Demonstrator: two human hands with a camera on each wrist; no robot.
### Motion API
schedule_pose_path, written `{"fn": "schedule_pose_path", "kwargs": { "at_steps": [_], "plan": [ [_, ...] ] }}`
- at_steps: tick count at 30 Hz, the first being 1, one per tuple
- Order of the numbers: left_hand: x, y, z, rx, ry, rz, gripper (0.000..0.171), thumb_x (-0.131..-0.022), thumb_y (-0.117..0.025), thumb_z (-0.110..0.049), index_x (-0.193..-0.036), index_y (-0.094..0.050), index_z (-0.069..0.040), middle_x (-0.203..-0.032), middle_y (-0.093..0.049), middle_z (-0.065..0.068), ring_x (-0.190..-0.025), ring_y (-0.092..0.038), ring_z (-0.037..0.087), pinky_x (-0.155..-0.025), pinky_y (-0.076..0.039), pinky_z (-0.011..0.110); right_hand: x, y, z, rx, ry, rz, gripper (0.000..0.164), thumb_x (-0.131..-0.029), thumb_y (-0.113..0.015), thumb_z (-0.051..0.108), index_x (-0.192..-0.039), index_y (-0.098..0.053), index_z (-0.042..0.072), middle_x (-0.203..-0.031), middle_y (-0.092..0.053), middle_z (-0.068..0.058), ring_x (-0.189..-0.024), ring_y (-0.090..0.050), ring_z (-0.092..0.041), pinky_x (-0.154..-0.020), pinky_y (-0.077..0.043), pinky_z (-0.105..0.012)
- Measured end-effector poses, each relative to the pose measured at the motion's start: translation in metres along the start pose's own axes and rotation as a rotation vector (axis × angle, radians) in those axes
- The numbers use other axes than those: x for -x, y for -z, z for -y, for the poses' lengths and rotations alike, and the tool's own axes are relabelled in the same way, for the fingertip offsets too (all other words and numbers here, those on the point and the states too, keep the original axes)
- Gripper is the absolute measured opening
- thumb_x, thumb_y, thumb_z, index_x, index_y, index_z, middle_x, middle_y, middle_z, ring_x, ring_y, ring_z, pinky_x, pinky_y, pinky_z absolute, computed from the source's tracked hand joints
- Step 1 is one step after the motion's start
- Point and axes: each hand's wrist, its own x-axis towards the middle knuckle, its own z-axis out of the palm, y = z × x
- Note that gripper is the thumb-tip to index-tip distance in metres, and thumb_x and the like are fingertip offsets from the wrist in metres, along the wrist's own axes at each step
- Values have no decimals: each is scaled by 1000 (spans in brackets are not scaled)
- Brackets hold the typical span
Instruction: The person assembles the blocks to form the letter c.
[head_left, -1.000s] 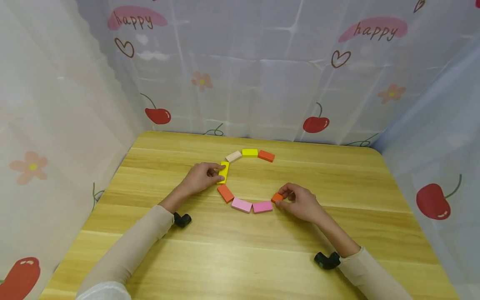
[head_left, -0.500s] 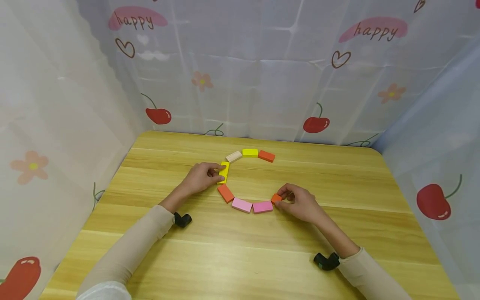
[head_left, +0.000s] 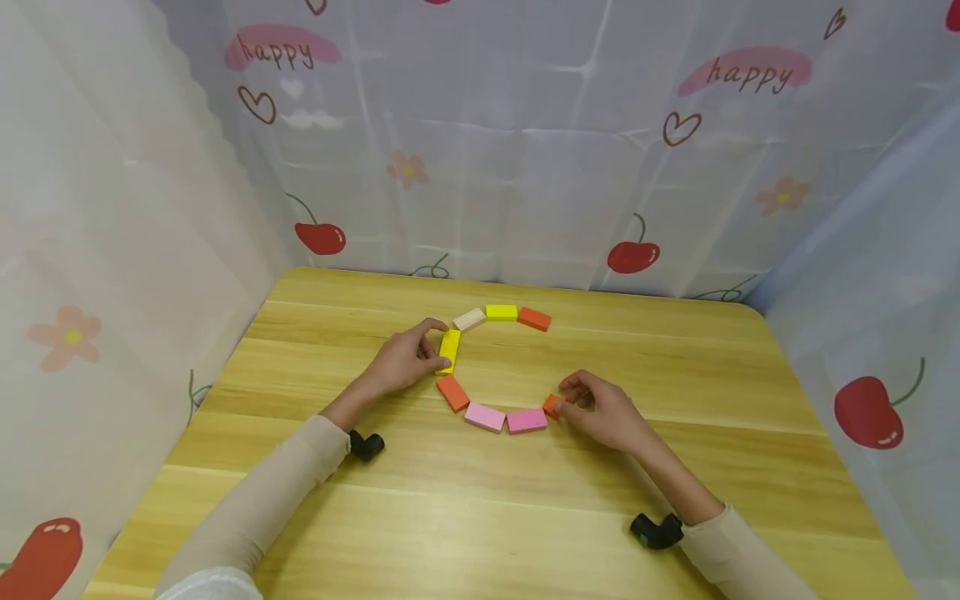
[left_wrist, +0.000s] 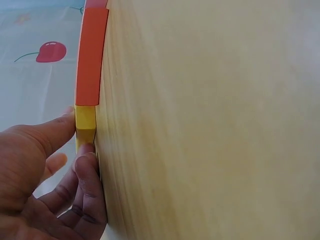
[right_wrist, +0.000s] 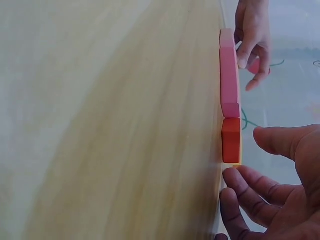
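Observation:
A yellow block (head_left: 450, 352) forms the left side of a curved row lying on the wooden table (head_left: 480, 517). My left hand (head_left: 401, 358) is beside it: the thumb touches the block, while the index finger is raised past its far end. In the left wrist view, another fingertip lies against the yellow block (left_wrist: 86, 117). At the row's right end is an orange block (head_left: 552, 406), partly behind my right thumb in the head view. My right hand (head_left: 607, 411) has its thumb apart from that orange block (right_wrist: 231, 140), and its fingertips are close by the near end.
Between the hands, the row continues with a red-orange block (head_left: 453, 392), a light pink block (head_left: 485, 417) and a darker pink block (head_left: 527, 421). Toward the back lie a pale wooden block (head_left: 469, 319), a second yellow block (head_left: 502, 312) and a red block (head_left: 534, 318). Printed curtains (head_left: 510, 192) surround the table.
My left index finger has lifted off the yellow block. The right fingers have spread away from the orange block. The head view has tilted slightly, and the blocks keep their arrangement.

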Motion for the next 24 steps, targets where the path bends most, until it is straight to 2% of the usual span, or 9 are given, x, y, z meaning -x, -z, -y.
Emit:
{"fn": "schedule_pose_path", "kwargs": {
  "at_steps": [7, 12, 14, 17, 21, 24],
  "plan": [
    [-2, 2, -3, 63, 66, 28, 66, -95, -84, -36, -149, -53, -14, -96, -74, 3, -81, -67, 16, -79, -53, 33, 4, 6, -3, -23, -6, -15, 34, -102, -76, 31, -127, -67, 10, -108, -73, -5, -96, -66, -18, -87, -54, -32],
    [-3, 6, 0, 104, 80, 40, 68, -97, -81, -39, -154, -53, -14, -98, -74, 6, -80, -66, 18, -76, -52, 32, 4, 9, -4, -30, 15, -27, 35, -102, -76, 29, -129, -66, 8, -108, -72, -6, -96, -66, -17, -87, -54, -27],
    [-3, 6, 2, 118, 77, 40, 67, -99, -78, -41, -156, -52, -14, -99, -73, 7, -80, -65, 18, -74, -52, 31, 4, 12, -6, -27, 22, -34, 37, -102, -76, 30, -130, -66, 7, -109, -72, -7, -98, -67, -19, -88, -54, -28],
    [-2, 8, 3, 139, 63, 59, 64, -103, -73, -42, -157, -51, -15, -103, -72, 8, -82, -64, 18, -74, -53, 31, 3, 20, -12, -6, 23, -43, 43, -104, -73, 35, -134, -64, 6, -118, -72, -12, -105, -69, -25, -93, -57, -37],
    [4, 14, 3, 73, 19, 81, 60, -107, -67, -41, -159, -50, -15, -113, -73, 7, -92, -67, 19, -84, -56, 35, 2, 37, -23, 30, -7, -50, 55, -106, -69, 44, -143, -60, 5, -140, -65, -18, -120, -68, -37, -101, -58, -52],
    [11, 19, 5, -60, -25, 34, 62, -108, -65, -44, -161, -49, -15, -132, -66, 10, -108, -66, 25, -96, -56, 45, 0, 52, -29, 21, -32, -41, 63, -106, -66, 50, -149, -55, 6, -153, -56, -21, -132, -62, -45, -106, -55, -60]
  ]
}}
